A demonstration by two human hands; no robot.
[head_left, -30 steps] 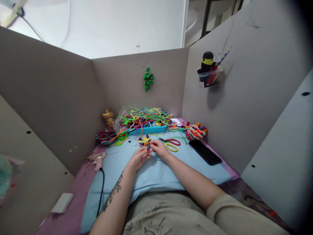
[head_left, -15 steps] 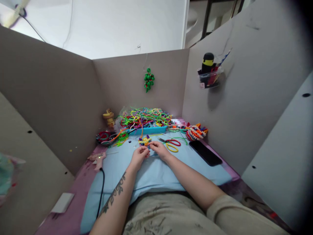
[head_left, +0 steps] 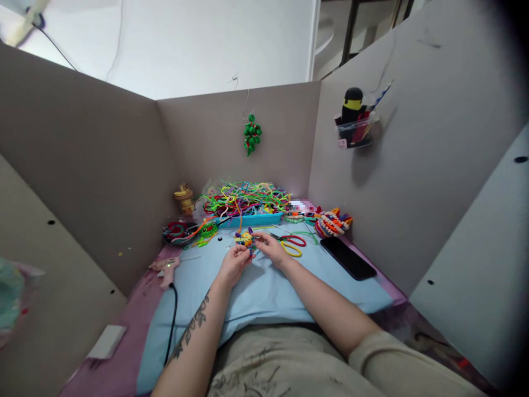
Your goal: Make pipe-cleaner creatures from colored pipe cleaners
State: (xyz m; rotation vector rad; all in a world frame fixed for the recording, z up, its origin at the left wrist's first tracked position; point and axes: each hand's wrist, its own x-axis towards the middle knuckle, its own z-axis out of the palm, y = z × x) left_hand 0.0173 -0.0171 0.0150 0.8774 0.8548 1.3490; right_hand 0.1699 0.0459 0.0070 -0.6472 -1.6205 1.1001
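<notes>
Between my two hands is a small knotted cord piece in yellow and purple, with some blue at its lower side. My left hand is closed in a pinch on its lower edge. From the right, my right hand pinches the piece with thumb and forefinger; the fingertips partly hide it. An orange cord runs up from behind the piece toward the pile. Just beyond my right hand lie scissors with one red and one yellow handle.
A blue tray heaped with colourful cords stands at the back. A pink glue gun lies left, a black phone right. Bundled cords, a green knotted piece and a dark bowl sit nearby. Grey panels enclose the table.
My right hand has lifted and opened slightly away from my left, and its fingers now sit higher on the piece. More of the blue part shows between the hands.
</notes>
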